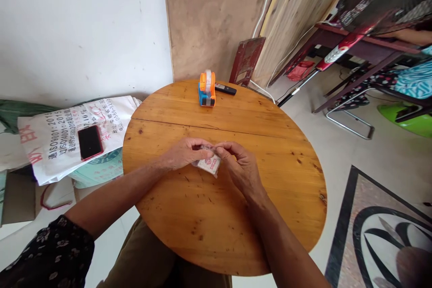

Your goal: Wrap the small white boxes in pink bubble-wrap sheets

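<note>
Both my hands meet over the middle of a round wooden table. Between them is a small clear plastic packet with red print. My left hand pinches its left upper edge with thumb and fingers. The fingers of my right hand are curled and pinch the packet's right upper edge. The packet hangs just above the tabletop. I cannot make out what it contains.
An orange and blue device with a white roll stands at the table's far edge, a dark remote-like object beside it. A red-cased phone lies on printed white sacks to the left. A dark wooden table and chairs stand at right.
</note>
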`<state>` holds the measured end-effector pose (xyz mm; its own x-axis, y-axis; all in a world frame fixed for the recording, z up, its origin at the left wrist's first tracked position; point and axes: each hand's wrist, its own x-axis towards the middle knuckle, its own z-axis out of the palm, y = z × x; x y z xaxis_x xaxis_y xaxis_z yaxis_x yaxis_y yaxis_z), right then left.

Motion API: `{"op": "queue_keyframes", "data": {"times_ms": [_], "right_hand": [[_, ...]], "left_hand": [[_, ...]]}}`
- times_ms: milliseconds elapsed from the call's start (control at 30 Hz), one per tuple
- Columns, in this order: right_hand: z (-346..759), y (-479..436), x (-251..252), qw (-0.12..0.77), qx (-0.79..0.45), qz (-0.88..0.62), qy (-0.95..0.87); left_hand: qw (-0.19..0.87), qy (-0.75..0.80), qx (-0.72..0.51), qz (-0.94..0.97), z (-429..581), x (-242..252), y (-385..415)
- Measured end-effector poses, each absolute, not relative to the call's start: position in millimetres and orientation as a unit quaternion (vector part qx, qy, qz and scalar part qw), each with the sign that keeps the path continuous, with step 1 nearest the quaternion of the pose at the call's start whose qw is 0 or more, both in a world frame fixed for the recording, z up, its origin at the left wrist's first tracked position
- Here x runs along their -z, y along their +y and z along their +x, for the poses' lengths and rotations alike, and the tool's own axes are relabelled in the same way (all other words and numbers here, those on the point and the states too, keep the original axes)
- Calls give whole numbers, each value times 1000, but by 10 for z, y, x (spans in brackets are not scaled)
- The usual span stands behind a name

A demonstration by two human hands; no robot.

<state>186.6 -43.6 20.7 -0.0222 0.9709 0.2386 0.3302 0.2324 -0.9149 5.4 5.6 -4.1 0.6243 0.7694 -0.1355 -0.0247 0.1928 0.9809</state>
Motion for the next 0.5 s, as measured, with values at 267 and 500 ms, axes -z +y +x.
{"op": "queue_keyframes", "data": {"times_ms": [267, 500], "right_hand": [[1781, -435, -44, 454, -235, -533, -674], [1718, -401, 53, 465, -144, -503, -714]], "left_hand": [[563, 353, -267, 698, 30, -40, 74], [603, 320, -222, 696, -116, -93, 179]]}}
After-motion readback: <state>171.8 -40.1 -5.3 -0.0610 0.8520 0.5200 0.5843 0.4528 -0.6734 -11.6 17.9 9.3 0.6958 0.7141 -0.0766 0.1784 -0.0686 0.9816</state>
